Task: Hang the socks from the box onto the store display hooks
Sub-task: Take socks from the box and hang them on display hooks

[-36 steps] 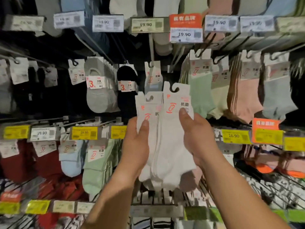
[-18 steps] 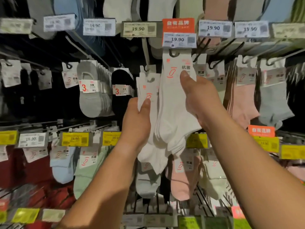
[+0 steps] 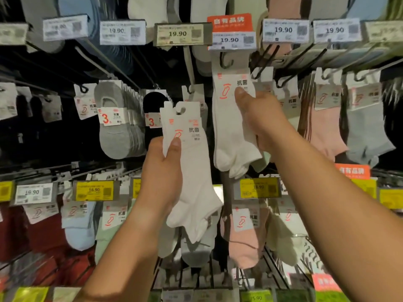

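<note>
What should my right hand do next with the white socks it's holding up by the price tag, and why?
Probably push the white sock pack back along the display hook, then let go. The right hand pinches its card, whose hanger cutout sits just under the 19.90 price tag; whether it is threaded yet is unclear. The left hand holds more white packs waiting.

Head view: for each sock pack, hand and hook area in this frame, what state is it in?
right hand: grips one white sock pack
raised white sock pack: card top at the hook under the orange tag; whether threaded on cannot be told
left hand: holds a stack of white sock packs
held stack: off any hook, fanned at the card tops
pink socks: hanging on their hook
</note>
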Demonstrator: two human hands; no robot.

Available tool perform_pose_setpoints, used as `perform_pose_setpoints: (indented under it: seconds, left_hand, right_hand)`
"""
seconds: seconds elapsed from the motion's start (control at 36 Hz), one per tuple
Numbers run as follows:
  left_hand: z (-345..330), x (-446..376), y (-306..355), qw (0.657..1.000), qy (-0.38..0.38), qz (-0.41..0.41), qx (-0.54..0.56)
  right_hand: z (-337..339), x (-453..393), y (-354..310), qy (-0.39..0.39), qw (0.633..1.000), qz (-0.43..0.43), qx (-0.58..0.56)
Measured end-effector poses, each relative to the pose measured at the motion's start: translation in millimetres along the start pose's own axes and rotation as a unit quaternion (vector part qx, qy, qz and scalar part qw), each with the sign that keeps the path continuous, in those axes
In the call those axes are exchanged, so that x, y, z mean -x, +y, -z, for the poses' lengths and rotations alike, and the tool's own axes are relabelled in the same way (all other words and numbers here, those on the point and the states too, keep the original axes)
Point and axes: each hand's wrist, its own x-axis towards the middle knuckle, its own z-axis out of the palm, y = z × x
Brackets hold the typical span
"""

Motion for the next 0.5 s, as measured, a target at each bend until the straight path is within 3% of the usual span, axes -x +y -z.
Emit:
perform_pose_setpoints:
  seconds: [0.14, 0.36, 0.5]
  left_hand:
    - [2, 0, -4, 1.000, 0.008, -0.014, -0.012]
    - [-2, 0, 0, 1.000, 0.004, -0.015, -0.018]
    - [-7, -2, 0, 1.000, 0.002, -0.006, -0.019]
  right_hand:
    - [6, 2, 3, -0.012, 0.999, 0.043, 0.006]
    - [13, 3, -3, -0.020, 1.000, -0.003, 0.016]
    - [-2, -18, 7, 0.016, 0.995, -0.012, 0.097]
